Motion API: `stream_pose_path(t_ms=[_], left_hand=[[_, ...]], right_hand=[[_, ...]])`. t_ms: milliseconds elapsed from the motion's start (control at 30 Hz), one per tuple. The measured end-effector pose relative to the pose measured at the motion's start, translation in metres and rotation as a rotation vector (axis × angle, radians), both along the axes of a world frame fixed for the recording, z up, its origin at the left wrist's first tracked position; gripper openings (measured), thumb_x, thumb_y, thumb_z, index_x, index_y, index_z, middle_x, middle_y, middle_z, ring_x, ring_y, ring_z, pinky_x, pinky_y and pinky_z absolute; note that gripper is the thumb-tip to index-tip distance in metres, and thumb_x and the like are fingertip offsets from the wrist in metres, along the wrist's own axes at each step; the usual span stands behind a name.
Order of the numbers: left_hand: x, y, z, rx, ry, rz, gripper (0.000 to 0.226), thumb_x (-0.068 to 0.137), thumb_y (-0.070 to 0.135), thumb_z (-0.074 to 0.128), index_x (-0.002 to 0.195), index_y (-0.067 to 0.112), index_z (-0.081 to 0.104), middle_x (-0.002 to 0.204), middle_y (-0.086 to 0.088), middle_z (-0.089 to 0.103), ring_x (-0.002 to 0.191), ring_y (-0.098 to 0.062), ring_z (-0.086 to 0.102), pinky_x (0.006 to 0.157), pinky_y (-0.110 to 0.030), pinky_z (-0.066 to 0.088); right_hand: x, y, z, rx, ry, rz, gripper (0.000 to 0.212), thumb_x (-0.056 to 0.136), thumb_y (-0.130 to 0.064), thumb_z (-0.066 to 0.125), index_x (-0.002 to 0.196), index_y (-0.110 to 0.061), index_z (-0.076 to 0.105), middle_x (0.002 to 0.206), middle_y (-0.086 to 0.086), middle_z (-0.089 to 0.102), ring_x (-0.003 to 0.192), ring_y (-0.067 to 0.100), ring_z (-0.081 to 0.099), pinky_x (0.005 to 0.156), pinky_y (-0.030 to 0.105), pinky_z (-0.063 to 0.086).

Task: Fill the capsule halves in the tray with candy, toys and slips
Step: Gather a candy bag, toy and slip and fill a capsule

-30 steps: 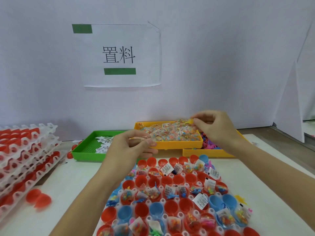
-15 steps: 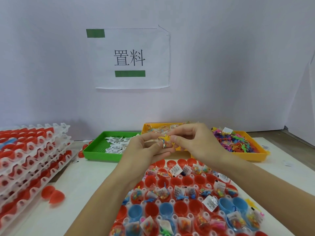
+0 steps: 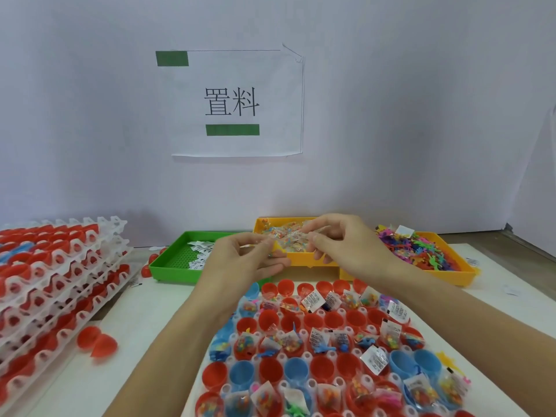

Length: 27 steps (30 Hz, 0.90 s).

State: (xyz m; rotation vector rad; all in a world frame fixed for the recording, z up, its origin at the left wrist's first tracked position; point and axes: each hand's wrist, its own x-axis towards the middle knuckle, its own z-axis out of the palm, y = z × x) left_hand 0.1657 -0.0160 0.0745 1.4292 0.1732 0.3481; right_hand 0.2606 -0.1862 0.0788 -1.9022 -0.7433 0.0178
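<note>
A white capsule tray (image 3: 346,383) in front of me holds red and blue capsule halves, several with candy packets, small toys and printed slips in them. My left hand (image 3: 243,263) and my right hand (image 3: 343,245) meet above its far edge. Together they pinch a clear candy packet (image 3: 290,243) between their fingertips. Right behind them stands the yellow candy bin (image 3: 301,260). The green slip bin (image 3: 177,263) lies to its left, the yellow toy bin (image 3: 448,272) to its right.
A stack of white trays with red capsule halves (image 3: 51,281) fills the left side. Loose red halves (image 3: 96,344) lie on the table beside it. A paper sign (image 3: 237,103) hangs on the wall behind the bins.
My right hand drew back from the candy bin and met my left hand. Both now hold a candy packet between them. The view shifted left.
</note>
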Motion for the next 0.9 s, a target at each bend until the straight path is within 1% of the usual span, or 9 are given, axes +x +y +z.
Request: stream_pose_path(t_ms=[133, 267, 367, 400, 433, 500, 600, 700, 900], left_hand=[[-0.005, 0.031, 0.007, -0.019, -0.025, 0.157, 0.013, 0.097, 0.007, 0.054, 0.099, -0.002, 0.063, 0.084, -0.021, 0.074, 0.079, -0.026, 0.075, 0.064, -0.02, 0.059], [-0.01, 0.053, 0.01, -0.032, -0.037, 0.237, 0.014, 0.098, 0.006, 0.052, 0.101, -0.003, 0.063, 0.085, -0.02, 0.072, 0.075, -0.023, 0.075, 0.06, -0.017, 0.057], [-0.012, 0.062, 0.012, -0.024, -0.057, 0.262, 0.016, 0.098, 0.006, 0.051, 0.101, -0.005, 0.063, 0.086, -0.021, 0.071, 0.071, -0.022, 0.074, 0.06, -0.017, 0.057], [-0.012, 0.064, 0.012, -0.018, -0.062, 0.273, 0.017, 0.098, 0.006, 0.051, 0.101, -0.006, 0.063, 0.086, -0.022, 0.07, 0.07, -0.021, 0.074, 0.06, -0.017, 0.057], [-0.013, 0.066, 0.013, -0.01, -0.067, 0.285, 0.017, 0.098, 0.006, 0.052, 0.101, -0.006, 0.063, 0.085, -0.021, 0.07, 0.069, -0.021, 0.074, 0.06, -0.017, 0.057], [-0.014, 0.071, 0.015, 0.006, -0.077, 0.31, 0.016, 0.098, 0.006, 0.052, 0.1, -0.005, 0.064, 0.083, -0.02, 0.071, 0.068, -0.021, 0.073, 0.059, -0.017, 0.056], [-0.015, 0.076, 0.017, 0.008, -0.094, 0.317, 0.014, 0.097, 0.006, 0.053, 0.096, -0.001, 0.065, 0.081, -0.019, 0.072, 0.067, -0.02, 0.073, 0.058, -0.018, 0.056], [-0.016, 0.078, 0.018, 0.005, -0.098, 0.305, 0.014, 0.097, 0.005, 0.052, 0.095, 0.0, 0.065, 0.08, -0.017, 0.072, 0.068, -0.02, 0.074, 0.058, -0.018, 0.056], [-0.015, 0.082, 0.018, -0.013, -0.095, 0.29, 0.014, 0.097, 0.006, 0.053, 0.099, -0.002, 0.064, 0.077, -0.014, 0.073, 0.069, -0.02, 0.074, 0.059, -0.019, 0.056]], right_hand=[[0.013, 0.02, -0.002, -0.15, -0.054, -0.002, 0.012, 0.098, -0.019, 0.059, 0.1, -0.023, 0.07, 0.081, -0.004, 0.074, 0.066, 0.004, 0.067, 0.064, 0.022, 0.054], [0.023, 0.067, -0.005, -0.317, -0.209, 0.06, 0.015, 0.096, -0.023, 0.063, 0.103, -0.018, 0.075, 0.1, -0.007, 0.073, 0.089, 0.007, 0.065, 0.075, 0.018, 0.048], [0.028, 0.106, -0.006, -0.443, -0.309, 0.116, 0.016, 0.095, -0.019, 0.063, 0.105, -0.015, 0.075, 0.104, -0.001, 0.073, 0.09, 0.012, 0.062, 0.072, 0.019, 0.044], [0.03, 0.118, -0.007, -0.502, -0.358, 0.13, 0.017, 0.095, -0.018, 0.063, 0.107, -0.015, 0.074, 0.105, 0.0, 0.072, 0.093, 0.014, 0.062, 0.074, 0.022, 0.046], [0.032, 0.128, -0.008, -0.567, -0.416, 0.137, 0.018, 0.094, -0.019, 0.062, 0.109, -0.017, 0.073, 0.108, 0.0, 0.071, 0.099, 0.017, 0.061, 0.081, 0.028, 0.047], [0.035, 0.147, -0.012, -0.7, -0.524, 0.145, 0.02, 0.093, -0.019, 0.063, 0.111, -0.022, 0.072, 0.113, -0.002, 0.069, 0.114, 0.021, 0.056, 0.098, 0.039, 0.04], [0.038, 0.17, -0.022, -0.914, -0.631, 0.157, 0.021, 0.092, -0.02, 0.063, 0.112, -0.024, 0.069, 0.115, 0.0, 0.065, 0.121, 0.023, 0.049, 0.1, 0.046, 0.028], [0.039, 0.183, -0.031, -1.004, -0.619, 0.169, 0.017, 0.095, -0.025, 0.063, 0.11, -0.022, 0.069, 0.112, 0.0, 0.066, 0.119, 0.023, 0.051, 0.104, 0.052, 0.026], [0.039, 0.19, -0.032, -0.996, -0.529, 0.204, 0.021, 0.093, -0.011, 0.06, 0.099, -0.026, 0.074, 0.111, -0.009, 0.07, 0.117, 0.018, 0.053, 0.107, 0.054, 0.025]])
